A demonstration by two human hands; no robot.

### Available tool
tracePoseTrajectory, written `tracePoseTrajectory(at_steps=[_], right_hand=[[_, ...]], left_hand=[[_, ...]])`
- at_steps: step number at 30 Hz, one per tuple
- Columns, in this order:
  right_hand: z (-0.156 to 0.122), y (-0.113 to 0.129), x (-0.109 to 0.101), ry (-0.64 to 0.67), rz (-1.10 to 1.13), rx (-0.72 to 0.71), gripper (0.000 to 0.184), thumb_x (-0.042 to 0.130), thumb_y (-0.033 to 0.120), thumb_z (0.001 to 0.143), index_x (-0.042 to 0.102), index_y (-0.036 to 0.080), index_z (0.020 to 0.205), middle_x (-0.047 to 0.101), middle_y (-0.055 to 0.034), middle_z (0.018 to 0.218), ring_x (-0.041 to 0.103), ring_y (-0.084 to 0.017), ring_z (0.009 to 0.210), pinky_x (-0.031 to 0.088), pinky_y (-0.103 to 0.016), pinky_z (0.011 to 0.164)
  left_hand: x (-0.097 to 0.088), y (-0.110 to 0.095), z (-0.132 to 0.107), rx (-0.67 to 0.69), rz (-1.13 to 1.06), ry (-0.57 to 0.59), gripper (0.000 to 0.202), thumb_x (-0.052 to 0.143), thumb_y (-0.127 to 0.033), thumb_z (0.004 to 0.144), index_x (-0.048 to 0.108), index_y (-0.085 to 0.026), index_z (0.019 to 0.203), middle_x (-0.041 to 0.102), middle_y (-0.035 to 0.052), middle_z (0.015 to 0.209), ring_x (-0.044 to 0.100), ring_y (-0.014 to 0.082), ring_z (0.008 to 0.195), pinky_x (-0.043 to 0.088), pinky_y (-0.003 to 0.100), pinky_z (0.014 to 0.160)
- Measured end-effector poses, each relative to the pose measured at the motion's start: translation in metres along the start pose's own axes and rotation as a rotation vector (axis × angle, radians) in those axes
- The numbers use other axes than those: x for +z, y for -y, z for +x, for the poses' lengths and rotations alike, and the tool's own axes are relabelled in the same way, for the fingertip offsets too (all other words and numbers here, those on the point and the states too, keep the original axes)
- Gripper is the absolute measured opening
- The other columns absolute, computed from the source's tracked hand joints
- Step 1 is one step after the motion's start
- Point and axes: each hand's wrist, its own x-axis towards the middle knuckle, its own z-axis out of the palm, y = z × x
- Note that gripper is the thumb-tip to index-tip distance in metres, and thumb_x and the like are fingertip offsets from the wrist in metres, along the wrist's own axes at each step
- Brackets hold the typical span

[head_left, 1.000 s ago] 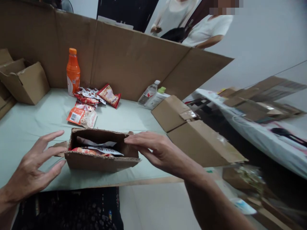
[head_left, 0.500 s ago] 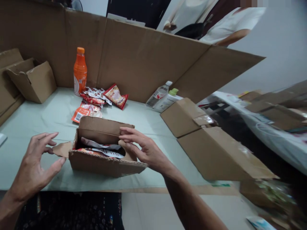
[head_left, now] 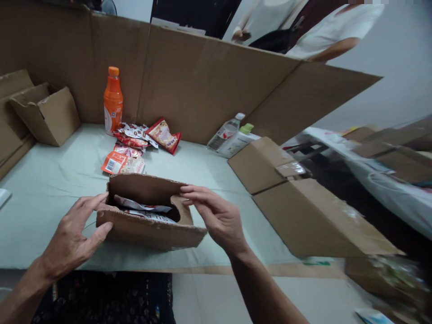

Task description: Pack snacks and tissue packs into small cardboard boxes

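A small cardboard box (head_left: pixel 150 234) stands on the table in front of me with its top flaps up. Inside it lie snack packets (head_left: pixel 153 217) with printed white and silvery faces, partly hidden by the walls. My left hand (head_left: pixel 76 234) is at the box's left end, fingers at the side flap and thumb spread against the front corner. At the right end, my right hand (head_left: pixel 218 216) has its fingers stretched out, touching the inward-bent side flap (head_left: pixel 184 210). Neither hand is wrapped round anything.
Behind the box lie several snack packets (head_left: pixel 130 148) beside an orange bottle (head_left: pixel 113 103). A clear bottle (head_left: pixel 226 132) and a white bottle with a green cap (head_left: pixel 241 138) lean near larger boxes (head_left: pixel 303 216). A cardboard screen (head_left: pixel 202 81) lines the back; people stand beyond.
My left hand has moved right to the box and the left flap has turned inward. The back flap stands more upright. My right hand has shifted slightly right.
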Motion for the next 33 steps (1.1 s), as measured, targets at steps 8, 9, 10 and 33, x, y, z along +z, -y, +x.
tracePoseTrajectory(at_steps=[8, 9, 10, 33], right_hand=[[0.003, 0.008, -0.017, 0.211, -0.213, -0.033, 0.039, 0.056, 0.040, 0.104, 0.063, 0.029, 0.141, 0.069, -0.0100, 0.140, 0.064, -0.028, 0.130, 0.054, -0.049, 0.107], [0.000, 0.008, -0.016, 0.296, -0.227, -0.046, 0.038, 0.054, 0.040, 0.105, 0.064, 0.028, 0.139, 0.071, -0.0101, 0.136, 0.066, -0.028, 0.126, 0.055, -0.049, 0.105], [-0.004, 0.007, -0.015, 0.356, -0.241, -0.070, 0.037, 0.053, 0.039, 0.105, 0.065, 0.028, 0.138, 0.073, -0.0101, 0.132, 0.067, -0.028, 0.124, 0.055, -0.049, 0.104], [-0.010, -0.002, -0.009, 0.725, -0.340, -0.219, 0.081, 0.076, 0.054, 0.083, 0.050, 0.028, 0.156, 0.030, -0.0169, 0.171, 0.021, -0.041, 0.159, 0.030, -0.068, 0.120]], left_hand=[[0.003, -0.002, 0.008, 0.042, 0.095, -0.038, 0.044, 0.058, -0.026, 0.102, 0.050, -0.024, 0.145, 0.065, 0.0086, 0.128, 0.067, 0.0246, 0.116, 0.059, 0.040, 0.100], [0.003, -0.002, 0.009, 0.043, 0.116, -0.037, 0.045, 0.057, -0.025, 0.102, 0.049, -0.023, 0.146, 0.061, 0.0106, 0.133, 0.065, 0.0263, 0.121, 0.058, 0.042, 0.103], [0.004, -0.002, 0.010, 0.048, 0.133, -0.033, 0.045, 0.056, -0.025, 0.102, 0.048, -0.022, 0.147, 0.057, 0.0127, 0.139, 0.062, 0.0280, 0.127, 0.057, 0.044, 0.105], [0.032, 0.027, 0.020, 0.265, 0.045, 0.009, 0.038, 0.047, -0.018, 0.101, 0.060, -0.028, 0.135, 0.060, 0.0096, 0.140, 0.057, 0.0318, 0.131, 0.051, 0.050, 0.108]])
